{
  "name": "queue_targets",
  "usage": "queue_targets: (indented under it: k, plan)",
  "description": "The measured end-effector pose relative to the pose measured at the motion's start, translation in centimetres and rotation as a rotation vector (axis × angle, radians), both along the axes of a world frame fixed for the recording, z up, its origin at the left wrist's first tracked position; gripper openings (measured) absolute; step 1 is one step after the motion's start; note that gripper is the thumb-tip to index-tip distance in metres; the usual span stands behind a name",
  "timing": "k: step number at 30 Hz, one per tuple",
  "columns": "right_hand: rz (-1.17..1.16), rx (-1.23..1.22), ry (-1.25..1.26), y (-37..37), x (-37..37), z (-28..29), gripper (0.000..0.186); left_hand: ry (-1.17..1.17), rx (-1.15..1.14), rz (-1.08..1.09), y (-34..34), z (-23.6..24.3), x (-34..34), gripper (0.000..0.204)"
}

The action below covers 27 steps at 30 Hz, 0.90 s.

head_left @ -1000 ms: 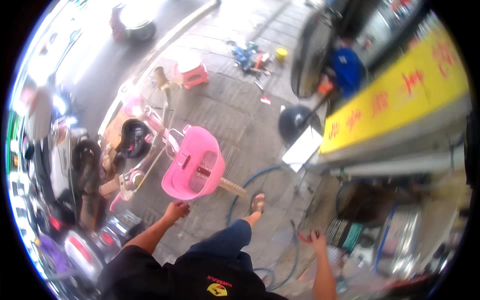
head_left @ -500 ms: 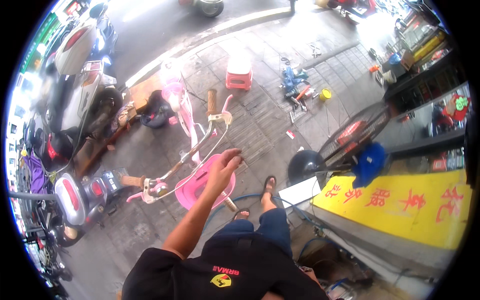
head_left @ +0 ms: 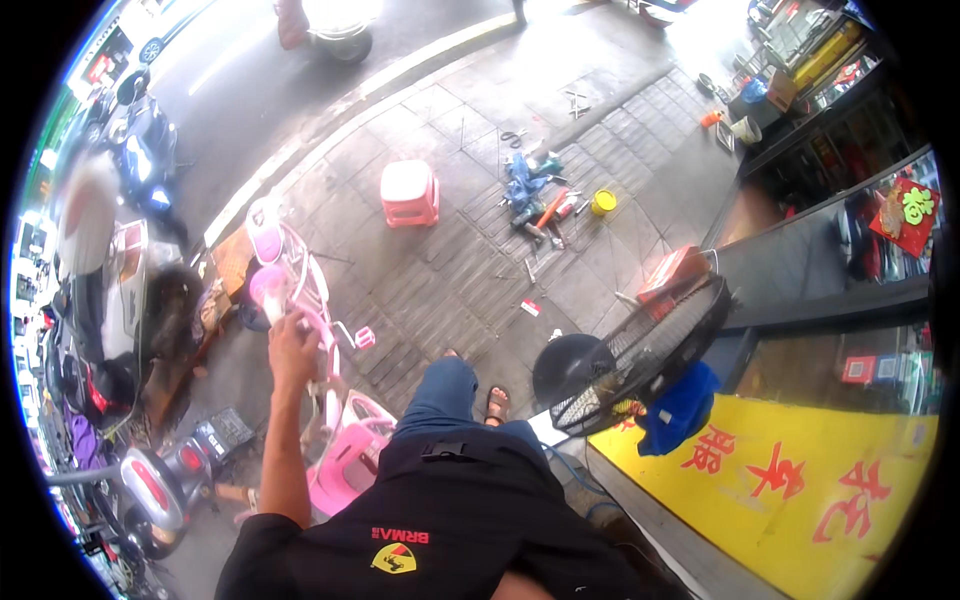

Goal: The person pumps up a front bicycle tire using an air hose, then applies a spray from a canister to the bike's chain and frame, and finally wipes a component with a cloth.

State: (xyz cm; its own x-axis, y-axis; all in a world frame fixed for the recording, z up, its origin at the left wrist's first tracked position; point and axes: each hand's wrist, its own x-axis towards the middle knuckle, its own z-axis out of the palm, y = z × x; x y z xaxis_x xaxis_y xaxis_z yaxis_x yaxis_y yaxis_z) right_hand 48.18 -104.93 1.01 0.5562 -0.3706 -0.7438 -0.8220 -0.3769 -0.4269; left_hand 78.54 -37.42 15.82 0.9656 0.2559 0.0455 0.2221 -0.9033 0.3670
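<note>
A scooter (head_left: 150, 482) is crowding the space left of the left grip (head_left: 293, 345). This grip is reaching the bike (head_left: 326, 338) at its saddle (head_left: 268, 284), touching or nearly; whether it is spread or pinching, I cannot tell, its fingertips blurring. Nearer the body, the basket (head_left: 345, 465) is disappearing under the shirt (head_left: 440, 520), its contents unclear. Right of the grip, bare paving (head_left: 430, 290) is opening past a stool (head_left: 410, 193) toward a tub (head_left: 603, 203), its inside hard to read; a fan (head_left: 650, 345) is bounding that side. The right grip is lying out of view.
</note>
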Motion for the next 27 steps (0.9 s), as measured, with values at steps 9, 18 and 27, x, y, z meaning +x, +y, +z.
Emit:
queue_targets:
  k: [9, 18, 27]
  plan:
    - [0.218, -0.005, 0.018, 6.0, 24.0, 1.1, 0.029, 0.212, -0.551, 0.145, 7.8, -1.6, 12.3, 0.034]
    - [0.519, -0.04, 0.206, 7.9, 44.4, -2.2, 0.03, 0.64, -0.496, 0.24, 9.4, -3.6, 11.0, 0.035]
    - [0.882, -0.188, 0.093, 14.8, 79.0, -5.6, 0.031, 1.01, -0.415, 0.219, 4.8, -6.8, 10.1, 0.034]
